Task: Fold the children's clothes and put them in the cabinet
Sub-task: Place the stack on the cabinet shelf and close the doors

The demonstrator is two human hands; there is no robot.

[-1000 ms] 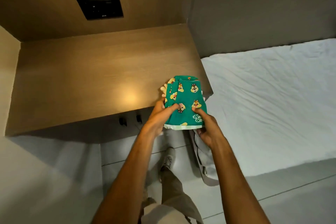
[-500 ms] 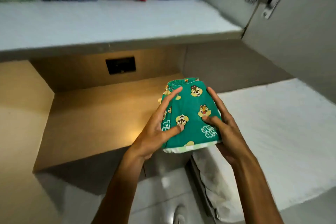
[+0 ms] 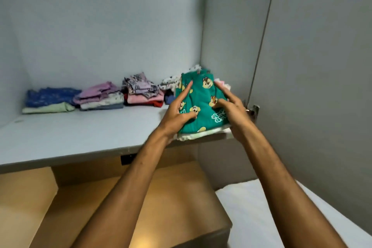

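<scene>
Cabinet (image 3: 120, 26) in pale grey fills the view, its shelf (image 3: 70, 137) running across the middle and its open door (image 3: 322, 66) standing at three o'clock, with a metal hinge (image 3: 254, 110) at the shelf's right end. Below, at six o'clock, sits a wooden ledge (image 3: 171, 207), and at five o'clock a white sheeted bed (image 3: 261, 217).

Along the back of the shelf, from nine o'clock toward the centre, I count three separate stacks of folded clothes: a blue-and-green stack (image 3: 50, 100), a lilac-and-white stack (image 3: 99, 97) and a patterned-and-pink stack (image 3: 143, 91). A fourth pile with white printed cloth (image 3: 171, 83) is partly hidden behind the hands.

The folded green garment (image 3: 203, 106) lies at the shelf's front right corner, on top of a white folded piece (image 3: 193, 136). It carries a cartoon chipmunk print; about five faces show. Pale green block lettering at its lower right is too blurred to read.

The left hand (image 3: 179, 115) grips the garment's left edge, thumb pressed on top, forefinger stretched along the cloth. The right hand (image 3: 233, 110) grips the right edge likewise, thumb on top, fingers spread along the side.
</scene>
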